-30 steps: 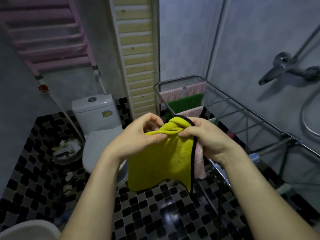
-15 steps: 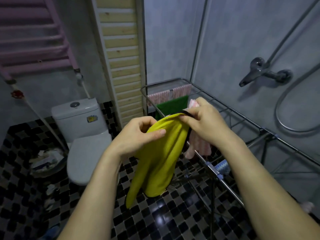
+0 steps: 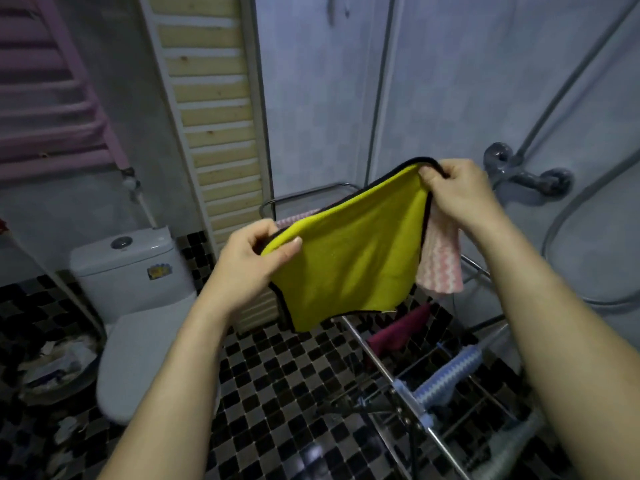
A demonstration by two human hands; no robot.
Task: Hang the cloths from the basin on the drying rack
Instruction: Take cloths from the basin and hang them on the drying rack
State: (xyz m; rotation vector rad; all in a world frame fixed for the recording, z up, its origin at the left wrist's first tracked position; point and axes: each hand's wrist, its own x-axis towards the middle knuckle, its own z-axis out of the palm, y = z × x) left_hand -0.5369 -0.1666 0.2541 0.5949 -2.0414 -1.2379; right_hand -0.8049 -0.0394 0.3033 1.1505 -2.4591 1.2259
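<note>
Spreading step of hanging, head view. The yellow cloth (image 3: 349,258), edged in black, is held taut in the air above the near end of the drying rack (image 3: 378,362) and touches no rail. The left hand (image 3: 249,265) pinches its lower corner between thumb and fingers. The right hand (image 3: 460,195) grips the raised opposite corner by the edging. A pink zigzag cloth (image 3: 440,261) hangs just behind the yellow one, below the right hand; whether that hand also holds it or it lies over the rack cannot be told. The rack already carries a maroon cloth (image 3: 398,332) and a blue striped cloth (image 3: 446,375) on its near rails, and a pink striped cloth (image 3: 298,216) at its far end. The next move probably calls for lowering the spread cloth over a free rail so that both halves hang evenly. The basin is out of view, so its contents cannot be judged. A waste bin (image 3: 95,351), well left of the rack, holds crumpled litter.
</note>
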